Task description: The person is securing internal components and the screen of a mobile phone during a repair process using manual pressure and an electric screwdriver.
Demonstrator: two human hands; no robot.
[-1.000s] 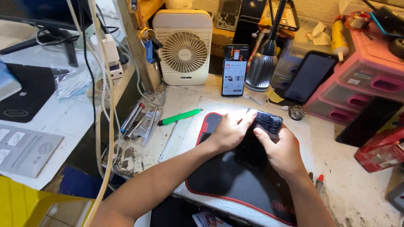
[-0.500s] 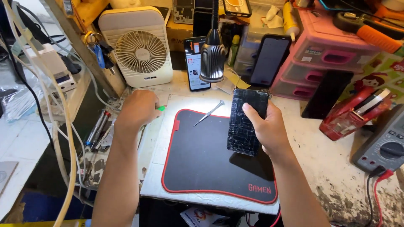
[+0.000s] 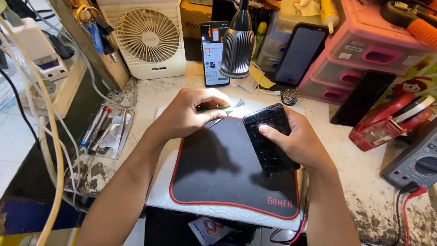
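Note:
My right hand (image 3: 302,143) grips a black phone (image 3: 268,139) with a cracked screen, tilted over the right side of a black mat with a red border (image 3: 218,177). My left hand (image 3: 186,114) is closed around a thin green tool (image 3: 214,108) at the mat's far edge. A metal pair of tweezers (image 3: 227,114) lies on the mat just beyond the left fingers.
A white fan (image 3: 148,38), a lit propped phone (image 3: 215,52) and a grey lamp head (image 3: 237,45) stand at the back. Pink drawers (image 3: 364,59), two dark phones, a red tool (image 3: 391,120) and a multimeter (image 3: 416,161) are on the right. Tools lie in a tray (image 3: 104,132) on the left.
My left hand reached left to the green tool, picked it up and came back toward the mat. My right hand lowered the phone closer to the mat.

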